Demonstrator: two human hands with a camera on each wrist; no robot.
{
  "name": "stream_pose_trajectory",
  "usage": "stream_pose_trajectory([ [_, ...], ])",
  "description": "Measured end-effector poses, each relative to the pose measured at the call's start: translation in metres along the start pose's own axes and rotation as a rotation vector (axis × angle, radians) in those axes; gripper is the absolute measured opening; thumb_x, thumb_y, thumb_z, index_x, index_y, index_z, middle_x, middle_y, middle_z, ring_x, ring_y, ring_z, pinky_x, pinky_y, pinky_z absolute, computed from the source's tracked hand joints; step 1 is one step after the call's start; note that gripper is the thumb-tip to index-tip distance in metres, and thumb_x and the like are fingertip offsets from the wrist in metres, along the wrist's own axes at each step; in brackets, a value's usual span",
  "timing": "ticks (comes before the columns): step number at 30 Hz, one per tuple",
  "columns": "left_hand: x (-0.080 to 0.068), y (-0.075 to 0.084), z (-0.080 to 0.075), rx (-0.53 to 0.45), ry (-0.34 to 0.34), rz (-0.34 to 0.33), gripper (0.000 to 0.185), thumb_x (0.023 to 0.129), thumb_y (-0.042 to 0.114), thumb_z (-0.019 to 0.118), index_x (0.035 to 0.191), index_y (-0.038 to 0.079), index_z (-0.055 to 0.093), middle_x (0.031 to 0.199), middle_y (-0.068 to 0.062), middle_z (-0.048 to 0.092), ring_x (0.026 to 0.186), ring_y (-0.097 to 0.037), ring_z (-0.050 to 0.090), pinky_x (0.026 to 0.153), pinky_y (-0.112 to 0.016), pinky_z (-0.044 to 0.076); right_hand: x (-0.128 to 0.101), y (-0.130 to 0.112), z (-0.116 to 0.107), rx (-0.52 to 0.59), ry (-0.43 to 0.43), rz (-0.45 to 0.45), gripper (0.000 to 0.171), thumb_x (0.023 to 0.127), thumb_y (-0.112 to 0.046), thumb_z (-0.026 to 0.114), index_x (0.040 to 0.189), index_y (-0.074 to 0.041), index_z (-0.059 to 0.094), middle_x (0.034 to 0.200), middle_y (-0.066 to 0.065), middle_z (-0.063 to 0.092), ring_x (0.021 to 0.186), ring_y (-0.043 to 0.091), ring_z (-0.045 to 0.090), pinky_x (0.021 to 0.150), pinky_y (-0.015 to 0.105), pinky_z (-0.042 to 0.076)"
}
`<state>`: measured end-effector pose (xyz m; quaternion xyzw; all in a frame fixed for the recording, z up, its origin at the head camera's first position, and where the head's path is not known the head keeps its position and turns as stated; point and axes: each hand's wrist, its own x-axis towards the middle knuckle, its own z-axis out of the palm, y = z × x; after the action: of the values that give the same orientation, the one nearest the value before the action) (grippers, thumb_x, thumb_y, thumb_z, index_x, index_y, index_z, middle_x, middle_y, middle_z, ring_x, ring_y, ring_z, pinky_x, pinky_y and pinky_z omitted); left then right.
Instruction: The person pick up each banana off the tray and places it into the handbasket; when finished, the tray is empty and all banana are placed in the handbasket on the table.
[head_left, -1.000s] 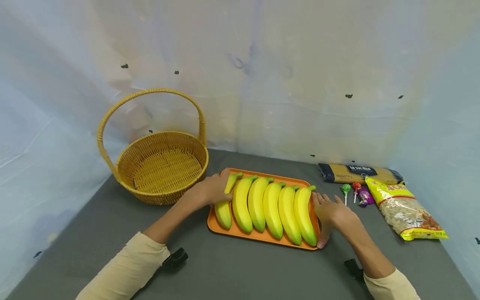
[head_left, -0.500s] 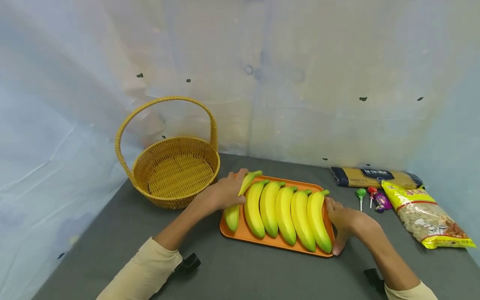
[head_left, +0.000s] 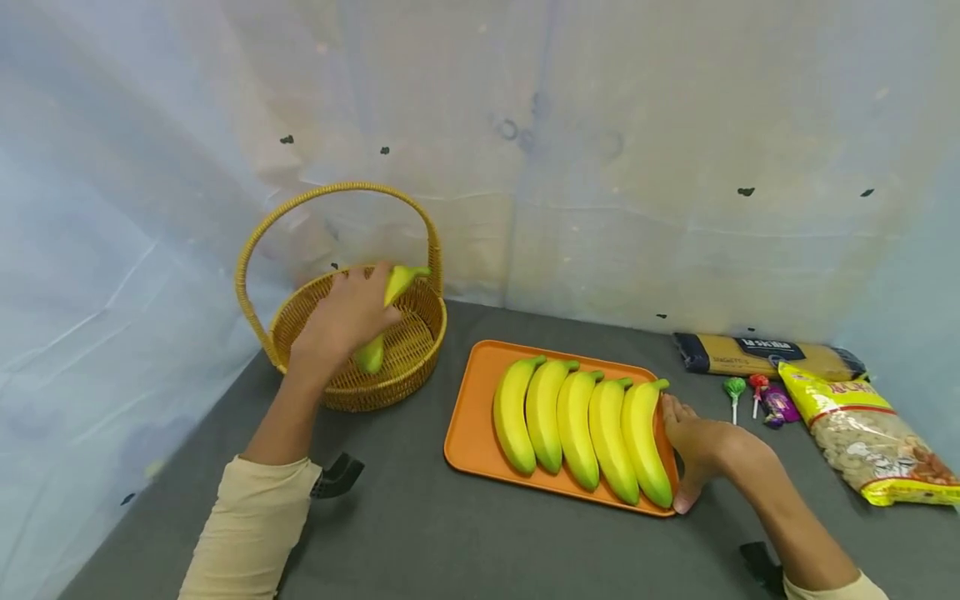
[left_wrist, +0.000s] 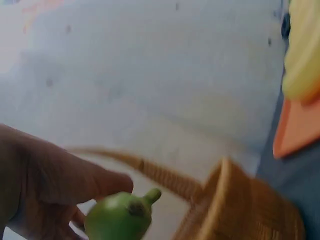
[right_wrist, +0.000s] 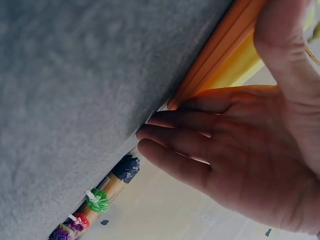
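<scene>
Grasping one banana (head_left: 381,315), the left hand (head_left: 341,321) has its fingers curled round the fruit's middle and holds it over the wicker basket (head_left: 420,354), under the arch of the handle, the green stem tip pointing up and away. Beside the orange tray's (head_left: 471,417) right edge the right hand (head_left: 693,442) lies released, fingers straight against the rim, thumb at the near corner. Five bananas (head_left: 581,425) lie side by side on that tray, on the grey counter (head_left: 420,533).
</scene>
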<state>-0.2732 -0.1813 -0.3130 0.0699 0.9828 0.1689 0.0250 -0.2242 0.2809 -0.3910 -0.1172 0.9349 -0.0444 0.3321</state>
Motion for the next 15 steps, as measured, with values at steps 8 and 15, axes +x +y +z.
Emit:
stream_pose_trajectory([
  [8,0.016,-0.054,0.010,0.119,-0.068,-0.162,0.076,0.106,0.025,0.062,0.165,0.003,0.020,0.153,-0.044,0.036,0.131,-0.068,0.043,0.093,-0.072,0.049,0.002,0.000,-0.001,0.007,-0.013,0.008,0.157,0.055,-0.042,0.101,0.159,0.019,0.000,0.164,0.047,0.001,0.153,0.064,0.007,0.121,0.076,0.013],
  [15,0.023,-0.086,0.022,0.158,-0.129,-0.218,0.062,0.105,0.010,0.055,0.161,-0.002,0.031,0.136,-0.039,0.057,0.109,-0.052,0.065,0.077,-0.057,0.056,0.002,0.001,-0.001,0.018,-0.016,0.019,0.160,0.053,-0.045,0.101,0.159,0.019,-0.001,0.164,0.047,0.002,0.153,0.064,0.007,0.122,0.075,0.013],
])
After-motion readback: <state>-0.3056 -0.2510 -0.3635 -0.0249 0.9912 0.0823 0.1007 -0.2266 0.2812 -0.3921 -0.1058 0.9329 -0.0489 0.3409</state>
